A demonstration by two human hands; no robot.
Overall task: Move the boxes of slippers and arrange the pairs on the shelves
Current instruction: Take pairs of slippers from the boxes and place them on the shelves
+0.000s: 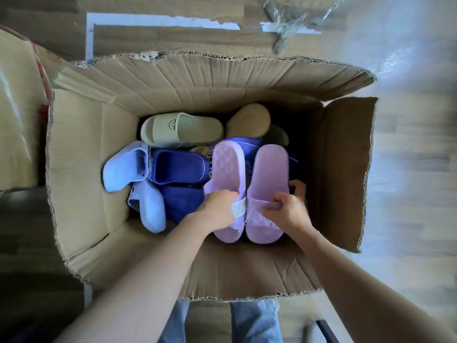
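Note:
An open cardboard box (81, 169) on the floor holds several slippers. A lilac pair lies side by side on top, joined by a white tag (238, 207). My left hand (217, 209) grips the strap of the left lilac slipper (227, 167). My right hand (288, 206) pinches the strap of the right lilac slipper (270, 167), fingers curled round its outer edge. Underneath lie dark blue slippers (178, 167), a light blue pair (126, 167), a pale green slipper (181, 129) and a tan one (248, 121).
The box's flaps stand open on all sides, the right flap (348, 169) upright. Another cardboard box (17, 107) stands at the left. Crumpled clear plastic (291, 18) lies on the wooden floor behind. My jeans-clad legs (254, 320) are at the box's near edge.

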